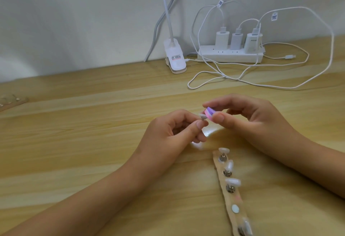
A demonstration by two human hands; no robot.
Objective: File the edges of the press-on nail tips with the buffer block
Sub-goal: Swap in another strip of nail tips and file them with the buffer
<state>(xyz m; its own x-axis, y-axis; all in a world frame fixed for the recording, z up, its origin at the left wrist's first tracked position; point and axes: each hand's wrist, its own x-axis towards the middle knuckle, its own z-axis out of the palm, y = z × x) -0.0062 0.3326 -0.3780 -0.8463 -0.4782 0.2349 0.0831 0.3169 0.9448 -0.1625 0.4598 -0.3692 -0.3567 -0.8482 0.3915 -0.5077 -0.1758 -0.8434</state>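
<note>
My left hand (175, 129) pinches a small pale press-on nail tip (203, 116) between thumb and forefinger, just above the wooden table. My right hand (250, 118) grips a pink and purple buffer block (266, 113) between thumb and fingertips. The block's end touches the nail tip. Below my right hand lies a tan holder strip (228, 201) carrying several more pale nail tips (233, 181) on small metal stands.
A white power strip (230, 55) with three chargers sits at the back by the wall, its white cables (261, 84) looping across the table. A white clip lamp base (174, 58) stands left of it. Another strip (11, 101) lies at the far left edge.
</note>
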